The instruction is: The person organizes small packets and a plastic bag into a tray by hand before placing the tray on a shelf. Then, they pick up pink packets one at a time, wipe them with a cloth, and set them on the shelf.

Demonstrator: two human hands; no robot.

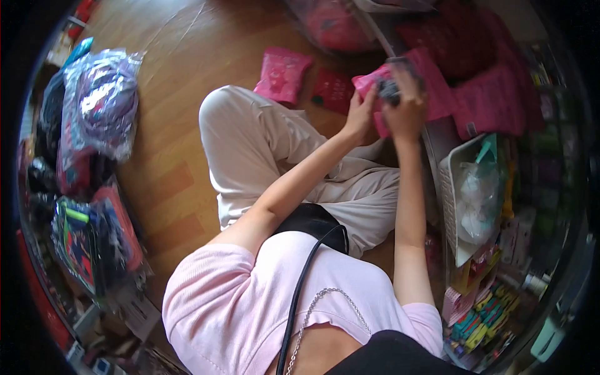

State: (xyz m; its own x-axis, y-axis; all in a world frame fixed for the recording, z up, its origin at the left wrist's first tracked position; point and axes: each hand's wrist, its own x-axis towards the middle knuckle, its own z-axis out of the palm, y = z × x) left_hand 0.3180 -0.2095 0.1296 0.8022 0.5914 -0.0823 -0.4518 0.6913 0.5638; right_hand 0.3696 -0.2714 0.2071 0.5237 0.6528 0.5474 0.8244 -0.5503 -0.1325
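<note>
My left hand (360, 115) is closed on the edge of a bright pink plastic packet (370, 80), with its thumb pointing up along it. Close beside it, my right hand (407, 106) is blurred by motion, its fingers curled around a small dark grey thing (390, 91) whose kind I cannot make out. The grey thing sits against or just in front of the pink packet. Another pink packet (282, 75) lies on the floor beyond my knee, and a red packet (332, 90) lies to its right.
Pink bags (487, 100) are piled on the right, near a white basket (445, 200) holding a clear plastic bag. Small colourful goods (487, 315) fill the lower right. Plastic-wrapped bags (103, 103) are stacked along the left. The wooden floor (172, 125) runs between them.
</note>
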